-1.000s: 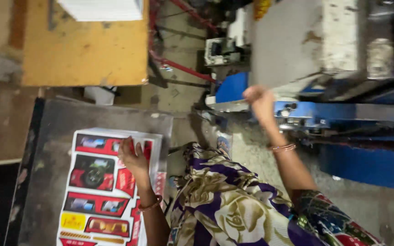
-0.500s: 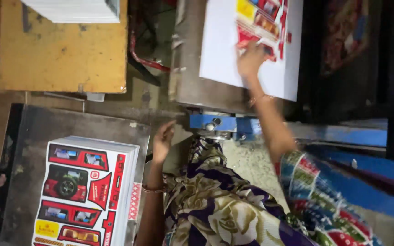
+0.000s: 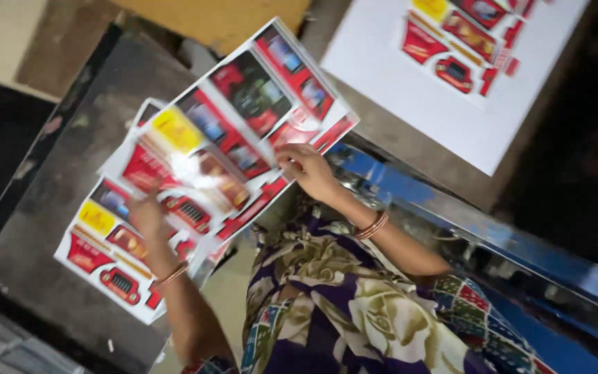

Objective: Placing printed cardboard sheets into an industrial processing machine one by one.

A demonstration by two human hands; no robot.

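Note:
I hold up a glossy printed sheet (image 3: 237, 125) with red, yellow and white die-cut box artwork. My right hand (image 3: 306, 170) pinches its near edge. My left hand (image 3: 148, 216) grips the sheet's other end, partly hidden behind it. Under the lifted sheet lies a stack of the same printed sheets (image 3: 109, 266) on a dark metal table (image 3: 50, 208). Another printed sheet (image 3: 451, 76) lies flat on a grey surface at the upper right. Both wrists carry bangles.
A blue machine frame (image 3: 451, 215) runs diagonally between the two work surfaces. A yellowish wooden board (image 3: 223, 17) sits at the top. My patterned purple and cream garment (image 3: 340, 305) fills the lower middle. Dark space lies at the far right.
My right hand has left the sheet on the upper right surface and come over to the stack. Both hands now lift the top sheet off it. The camera view has swung.

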